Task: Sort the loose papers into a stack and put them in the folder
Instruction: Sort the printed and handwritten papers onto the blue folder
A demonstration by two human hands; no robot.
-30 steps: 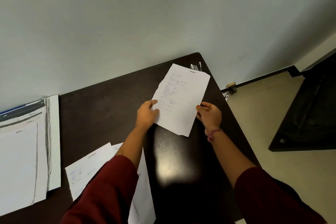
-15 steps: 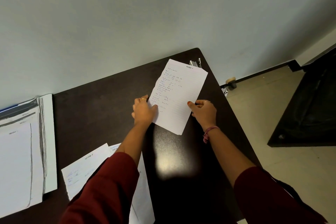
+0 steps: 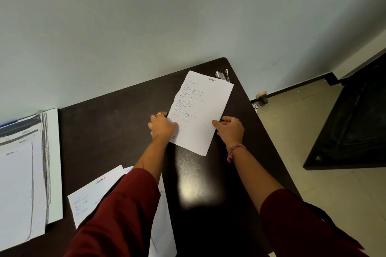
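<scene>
A lined handwritten sheet (image 3: 201, 110) lies on the dark table (image 3: 108, 123) near its far right corner. My left hand (image 3: 163, 127) grips the sheet's left edge, and my right hand (image 3: 229, 129) pinches its right edge with the thumb on top. More loose papers (image 3: 92, 196) lie at the near left, partly hidden under my left sleeve. An open folder (image 3: 53, 152) filled with white pages sits at the table's left edge.
A small metal stapler or clip (image 3: 222, 75) rests by the far right corner, just beyond the sheet. The wall runs along the table's far edge. A black piece of furniture (image 3: 351, 127) stands on the tiled floor to the right.
Both hands have lowered the sheet from a raised hold down onto the table, shifting it slightly away from me. The camera view has drifted a little.
</scene>
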